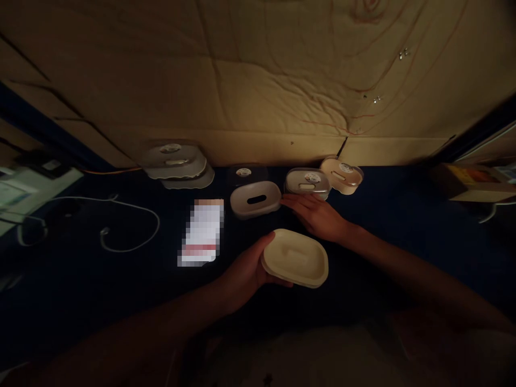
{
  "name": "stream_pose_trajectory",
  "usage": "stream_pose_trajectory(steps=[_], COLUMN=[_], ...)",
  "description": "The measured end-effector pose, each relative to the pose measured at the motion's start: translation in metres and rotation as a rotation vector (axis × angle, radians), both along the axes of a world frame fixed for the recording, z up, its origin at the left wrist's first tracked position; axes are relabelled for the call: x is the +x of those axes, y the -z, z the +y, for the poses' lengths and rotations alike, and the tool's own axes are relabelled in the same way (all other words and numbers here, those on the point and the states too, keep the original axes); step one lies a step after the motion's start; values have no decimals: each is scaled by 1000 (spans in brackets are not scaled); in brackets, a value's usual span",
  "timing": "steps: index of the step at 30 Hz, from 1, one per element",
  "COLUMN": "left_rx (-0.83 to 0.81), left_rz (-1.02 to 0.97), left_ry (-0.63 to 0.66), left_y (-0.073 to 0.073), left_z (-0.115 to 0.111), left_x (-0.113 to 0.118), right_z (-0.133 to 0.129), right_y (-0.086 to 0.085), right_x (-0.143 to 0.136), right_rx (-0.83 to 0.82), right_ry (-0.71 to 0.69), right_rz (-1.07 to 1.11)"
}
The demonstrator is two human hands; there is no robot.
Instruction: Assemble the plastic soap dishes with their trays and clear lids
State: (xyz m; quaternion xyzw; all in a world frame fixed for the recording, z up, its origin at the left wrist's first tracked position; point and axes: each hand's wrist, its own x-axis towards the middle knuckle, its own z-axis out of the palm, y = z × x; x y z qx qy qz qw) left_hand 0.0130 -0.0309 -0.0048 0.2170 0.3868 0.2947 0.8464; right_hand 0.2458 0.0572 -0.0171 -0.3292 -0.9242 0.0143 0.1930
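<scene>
My left hand (258,263) grips a cream oval soap dish (296,258) by its left side, the thumb on the rim and fingers beneath. The dish is tilted toward me and shows a shallow hollow. My right hand (316,215) lies palm down beyond it, fingers stretched out. Its fingertips reach the right end of a pale pinkish soap dish (237,202) with a dark slot in its middle; whether they touch it I cannot tell. Just behind this hand sits a lidded soap dish (296,180) with a round sticker on its clear lid.
Farther right stands a peach lidded dish (350,185). Stacked grey dishes (181,166) are at the back left, a dark lid (258,174) between. A bright phone-like screen (201,231), blurred out, lies left; a white cable (157,228) curls beside it. A box (467,185) is far right.
</scene>
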Motion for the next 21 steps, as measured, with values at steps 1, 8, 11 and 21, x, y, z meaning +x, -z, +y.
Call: stream_pose_trajectory(steps=[1, 8, 11, 21], left_rx=[3, -21, -30, 86], left_rz=[5, 27, 26, -48], left_ry=[-1, 4, -52, -228], left_y=[-1, -7, -9, -7], left_z=[0, -2, -1, 7], left_x=[0, 3, 3, -1], right_z=[4, 17, 0, -79], right_y=[-2, -14, -24, -33], right_x=[-6, -23, -9, 33], right_rx=[0, -14, -6, 41], right_ry=[-36, -91, -59, -99], right_rz=[-27, 4, 205, 287])
